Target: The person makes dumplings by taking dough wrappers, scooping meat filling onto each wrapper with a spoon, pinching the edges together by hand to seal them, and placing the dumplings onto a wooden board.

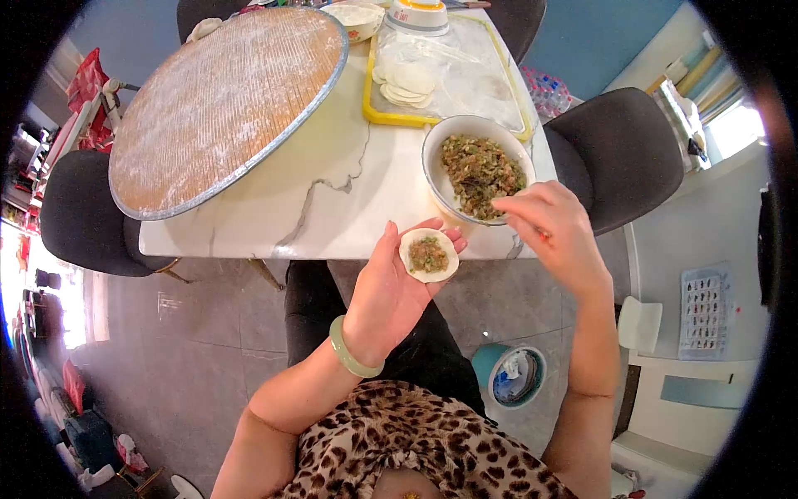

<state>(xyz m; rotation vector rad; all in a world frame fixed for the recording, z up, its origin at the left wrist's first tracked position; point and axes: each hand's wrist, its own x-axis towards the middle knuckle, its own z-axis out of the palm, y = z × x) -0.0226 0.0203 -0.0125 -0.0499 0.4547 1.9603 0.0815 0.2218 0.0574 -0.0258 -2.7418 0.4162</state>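
My left hand is palm up near the table's front edge and carries a round dumpling wrapper on its fingers. A small mound of minced filling sits in the middle of the wrapper, which lies flat and unfolded. At the right rim of a white bowl is my right hand, its fingers pinched together. What they hold, if anything, I cannot make out. Chopped green and brown filling lies in the bowl.
A large round floured board covers the table's left side. Stacked wrappers lie on a yellow-rimmed tray behind the bowl. A floral bowl stands at the back. Chairs flank the marble-patterned table; a bin stands below.
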